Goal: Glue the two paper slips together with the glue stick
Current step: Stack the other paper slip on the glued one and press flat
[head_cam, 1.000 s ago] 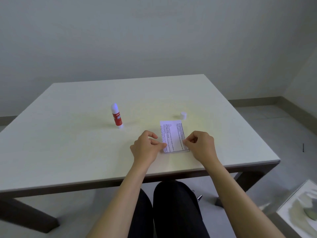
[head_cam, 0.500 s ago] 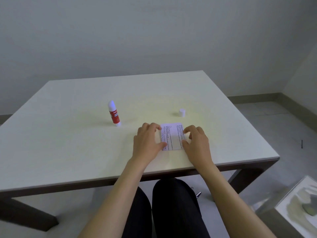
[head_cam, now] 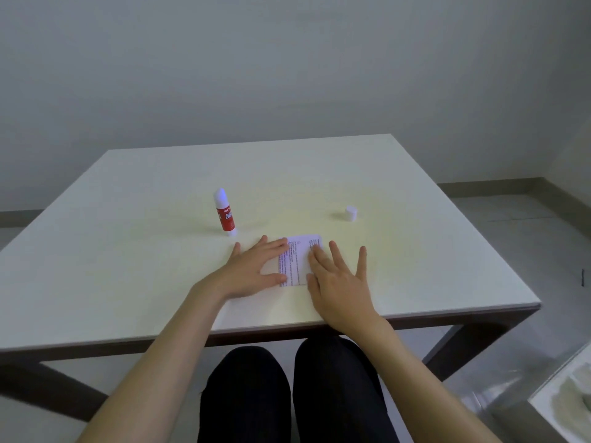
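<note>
A white paper slip point(head_cam: 299, 260) with printed text lies flat on the table point(head_cam: 128, 251) near its front edge; whether a second slip sits under it I cannot tell. My left hand point(head_cam: 256, 270) lies flat, fingers spread, on the slip's left side. My right hand point(head_cam: 339, 276) presses flat on its right side. A red and white glue stick point(head_cam: 224, 212) stands upright, uncapped, to the left beyond my left hand. Its small white cap point(head_cam: 350, 213) sits apart on the table, to the right beyond the slip.
The table's front edge runs just below my wrists, with my dark-trousered knees point(head_cam: 287, 394) under it. A low pale surface point(head_cam: 563, 398) shows at the bottom right on the floor. A grey wall rises behind the table.
Both hands went from pinching the slip's lower edges with curled fingers to lying flat and spread on top of it. The glue stick and cap have not moved.
</note>
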{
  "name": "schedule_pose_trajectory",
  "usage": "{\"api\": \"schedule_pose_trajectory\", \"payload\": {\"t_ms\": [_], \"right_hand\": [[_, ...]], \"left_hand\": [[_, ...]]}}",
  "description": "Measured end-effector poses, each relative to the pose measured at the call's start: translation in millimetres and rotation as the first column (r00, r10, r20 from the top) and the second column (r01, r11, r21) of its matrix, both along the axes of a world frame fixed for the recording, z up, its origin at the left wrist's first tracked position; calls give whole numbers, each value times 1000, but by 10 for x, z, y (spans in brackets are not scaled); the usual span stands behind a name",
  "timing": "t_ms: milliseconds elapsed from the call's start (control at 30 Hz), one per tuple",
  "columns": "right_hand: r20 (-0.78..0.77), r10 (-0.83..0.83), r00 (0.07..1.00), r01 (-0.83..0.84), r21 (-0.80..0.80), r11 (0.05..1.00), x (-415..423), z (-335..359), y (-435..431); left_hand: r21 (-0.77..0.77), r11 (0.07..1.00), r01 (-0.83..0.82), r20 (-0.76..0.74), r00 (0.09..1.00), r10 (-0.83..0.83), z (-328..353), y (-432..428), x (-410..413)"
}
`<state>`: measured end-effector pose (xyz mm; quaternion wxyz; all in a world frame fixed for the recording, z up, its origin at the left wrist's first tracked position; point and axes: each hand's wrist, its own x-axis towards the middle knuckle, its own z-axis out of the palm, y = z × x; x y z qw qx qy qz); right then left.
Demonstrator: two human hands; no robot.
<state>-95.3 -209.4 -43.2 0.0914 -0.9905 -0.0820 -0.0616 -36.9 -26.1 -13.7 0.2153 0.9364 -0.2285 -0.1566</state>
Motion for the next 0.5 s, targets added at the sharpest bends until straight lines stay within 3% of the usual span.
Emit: {"api": "schedule_pose_trajectory", "payload": {"t_ms": [167,300,500], "right_hand": [[72,47,996,-40,-89,995,-129,83,42],[-55,177,983,-178,-5,984,-121,81,161],[-160,-21,987,-6,-169,986,417,206,99]], "left_hand": [[14,1000,19,69,997,-20,-114,2,1],[38,999,31,47,998,-32,-120,25,47],[61,998,-3,85,996,-2,-89,-6,39]]}}
